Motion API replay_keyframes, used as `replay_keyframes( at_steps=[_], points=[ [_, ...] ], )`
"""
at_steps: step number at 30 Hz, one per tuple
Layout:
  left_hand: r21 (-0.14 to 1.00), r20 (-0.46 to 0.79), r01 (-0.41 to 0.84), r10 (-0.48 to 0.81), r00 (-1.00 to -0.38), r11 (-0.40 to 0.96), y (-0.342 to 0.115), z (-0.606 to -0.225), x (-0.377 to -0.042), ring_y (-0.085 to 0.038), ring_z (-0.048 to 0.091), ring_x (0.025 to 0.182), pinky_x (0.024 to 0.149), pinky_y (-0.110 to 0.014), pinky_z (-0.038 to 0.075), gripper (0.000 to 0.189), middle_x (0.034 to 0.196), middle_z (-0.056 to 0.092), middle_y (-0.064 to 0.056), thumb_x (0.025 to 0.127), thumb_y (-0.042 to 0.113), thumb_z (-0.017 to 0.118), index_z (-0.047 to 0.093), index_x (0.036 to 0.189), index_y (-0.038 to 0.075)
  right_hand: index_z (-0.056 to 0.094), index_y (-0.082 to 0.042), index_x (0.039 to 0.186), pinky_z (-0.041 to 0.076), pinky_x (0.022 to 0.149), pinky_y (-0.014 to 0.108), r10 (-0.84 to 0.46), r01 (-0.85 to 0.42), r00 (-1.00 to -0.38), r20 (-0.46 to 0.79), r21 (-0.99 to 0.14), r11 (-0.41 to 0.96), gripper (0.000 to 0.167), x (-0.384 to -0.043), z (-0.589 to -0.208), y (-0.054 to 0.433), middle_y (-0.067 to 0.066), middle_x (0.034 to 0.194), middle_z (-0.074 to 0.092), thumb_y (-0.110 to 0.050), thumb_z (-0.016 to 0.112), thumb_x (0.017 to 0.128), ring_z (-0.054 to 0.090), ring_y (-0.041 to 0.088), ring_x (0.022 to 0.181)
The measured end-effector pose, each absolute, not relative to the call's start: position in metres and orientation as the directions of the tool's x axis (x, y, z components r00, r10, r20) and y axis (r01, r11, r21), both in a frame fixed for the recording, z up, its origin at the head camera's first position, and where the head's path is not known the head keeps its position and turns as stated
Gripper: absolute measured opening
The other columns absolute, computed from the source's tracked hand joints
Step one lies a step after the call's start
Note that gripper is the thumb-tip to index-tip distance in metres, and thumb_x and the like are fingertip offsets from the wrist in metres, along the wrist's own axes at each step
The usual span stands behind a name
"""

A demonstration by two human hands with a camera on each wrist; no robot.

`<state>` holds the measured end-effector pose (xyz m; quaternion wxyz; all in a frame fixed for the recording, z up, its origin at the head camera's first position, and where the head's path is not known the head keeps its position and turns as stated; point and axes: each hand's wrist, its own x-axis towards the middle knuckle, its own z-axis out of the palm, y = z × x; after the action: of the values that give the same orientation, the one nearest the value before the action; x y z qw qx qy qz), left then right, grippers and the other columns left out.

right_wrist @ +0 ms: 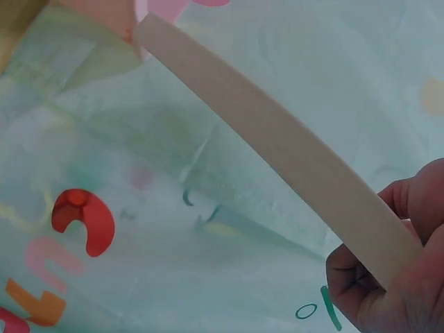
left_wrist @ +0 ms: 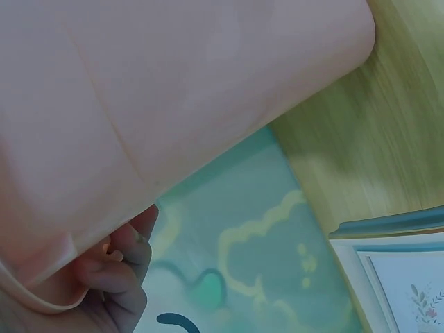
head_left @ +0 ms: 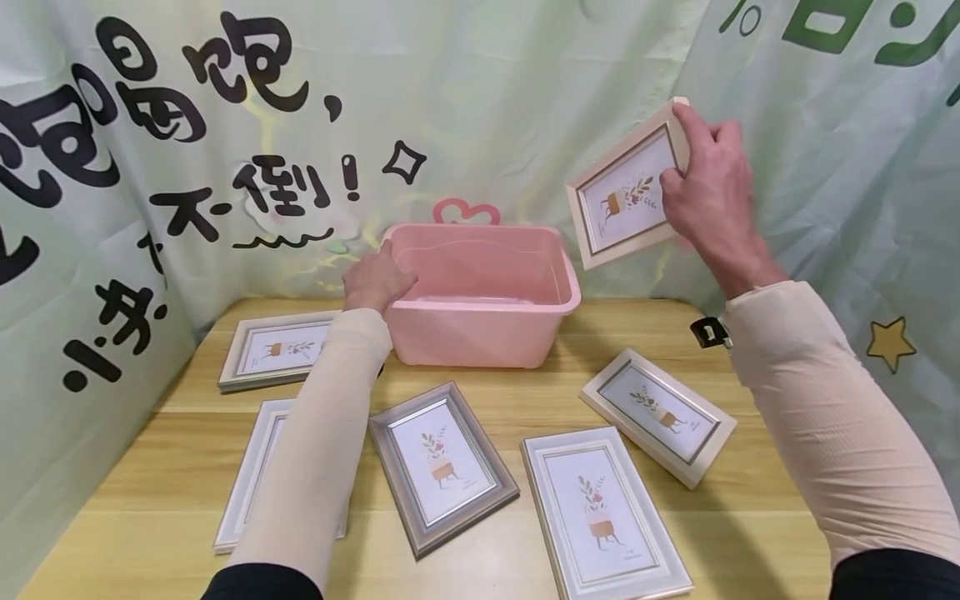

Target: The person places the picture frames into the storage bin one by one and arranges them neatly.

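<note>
A pink plastic bin [head_left: 472, 337] stands at the back middle of the table. My left hand [head_left: 375, 279] grips its left rim, and the left wrist view shows the curled fingers [left_wrist: 128, 253] against the bin's wall [left_wrist: 194, 76]. Up in the air to the right of the bin, my right hand [head_left: 708, 187] holds a cream picture frame [head_left: 628, 196] with a potted-plant print. The frame is tilted, pinched along its right side between thumb and fingers. In the right wrist view its narrow edge [right_wrist: 277, 146] shows, held in the right hand [right_wrist: 395, 284].
On the wooden table [head_left: 465, 567] lie several more picture frames: a silver-beige one [head_left: 232, 354], a white one [head_left: 251, 467] partly behind my left sleeve, a grey one [head_left: 397, 467], a larger white one [head_left: 543, 500] and a cream one [head_left: 708, 446]. A printed cloth [head_left: 480, 108] hangs behind.
</note>
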<state>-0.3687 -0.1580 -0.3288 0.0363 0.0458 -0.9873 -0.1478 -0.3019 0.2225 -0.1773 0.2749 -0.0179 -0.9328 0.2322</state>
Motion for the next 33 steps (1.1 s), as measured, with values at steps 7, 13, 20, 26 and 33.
replay_keyframes(
  at_steps=[7,13,20,26,33],
  points=[
    [0.278,0.057,-0.086,-0.105,-0.993,0.957,-0.161,-0.331,-0.370,-0.036,0.062,0.096,0.081,-0.052,0.050,0.085,0.118,0.062,-0.024,0.085,0.051,0.051,0.019,0.155,0.013,0.020,-0.041,0.153,0.042,0.091,0.044,0.178,-0.077,-0.871,0.457,-0.485,0.871,0.074,-0.304,-0.177,0.211,0.016,0.130,0.034,-0.007,0.046,0.093,0.044,0.033,0.117],
    [0.284,0.067,-0.081,-0.105,-0.992,0.955,-0.159,-0.329,-0.370,-0.039,0.061,0.099,0.083,-0.054,0.049,0.085,0.120,0.061,-0.024,0.086,0.051,0.052,0.020,0.155,0.014,0.017,-0.043,0.153,0.044,0.090,0.042,0.179,-0.085,-0.883,0.435,-0.521,0.849,0.075,-0.309,-0.181,0.205,0.015,0.132,0.032,-0.008,0.047,0.094,0.042,0.032,0.120],
    [0.281,0.061,-0.081,-0.102,-0.993,0.956,-0.157,-0.329,-0.369,-0.038,0.063,0.094,0.081,-0.052,0.050,0.085,0.111,0.064,-0.024,0.086,0.051,0.052,0.020,0.155,0.015,0.011,-0.043,0.153,0.046,0.086,0.039,0.167,-0.066,-0.913,0.371,-0.540,0.839,0.076,-0.314,-0.192,0.196,0.015,0.133,0.031,-0.011,0.048,0.096,0.043,0.030,0.115],
    [0.274,0.068,-0.092,-0.115,-0.991,0.957,-0.157,-0.330,-0.370,-0.032,0.061,0.080,0.072,-0.047,0.051,0.085,0.088,0.062,-0.019,0.084,0.050,0.051,0.020,0.155,0.015,0.012,-0.040,0.154,0.041,0.088,0.043,0.151,-0.061,-0.923,0.354,-0.523,0.850,0.073,-0.321,-0.199,0.190,0.017,0.135,0.032,-0.013,0.045,0.095,0.044,0.035,0.111],
    [0.285,0.066,-0.090,-0.113,-0.991,0.954,-0.157,-0.330,-0.370,-0.032,0.061,0.082,0.073,-0.048,0.052,0.086,0.092,0.063,-0.019,0.084,0.050,0.051,0.019,0.156,0.014,0.014,-0.038,0.155,0.040,0.080,0.041,0.153,-0.028,-0.937,0.313,-0.506,0.862,0.073,-0.327,-0.211,0.189,0.019,0.141,0.033,-0.012,0.044,0.094,0.044,0.035,0.109]
  ],
)
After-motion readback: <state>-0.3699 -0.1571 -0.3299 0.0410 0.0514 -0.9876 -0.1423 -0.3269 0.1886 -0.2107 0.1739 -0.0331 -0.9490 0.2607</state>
